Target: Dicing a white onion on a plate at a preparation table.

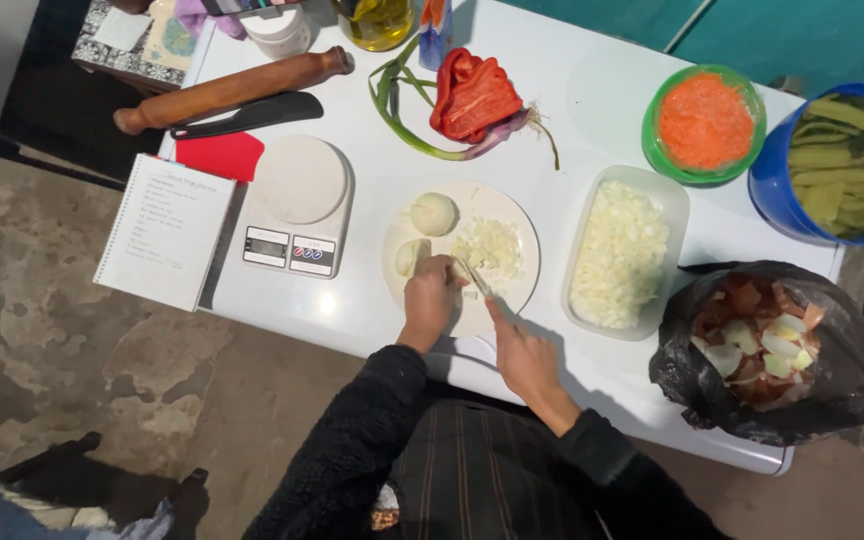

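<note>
A round white plate (512, 215) lies on the white table (592, 100). On it are a peeled half onion (434, 213), a smaller onion piece (411, 256) and a heap of chopped onion (492, 247). My left hand (429, 297) presses down on an onion piece at the plate's near edge. My right hand (522, 350) grips a knife (477, 281), its blade angled toward the left hand's fingers.
A clear tub of chopped onion (620, 252) sits right of the plate. A black bag of peels (772, 350), a green bowl of grated carrot (704, 122), a blue bowl (842, 160), red pepper (472, 95), kitchen scale (297, 205), notebook (165, 230) and rolling pin (232, 88) surround it.
</note>
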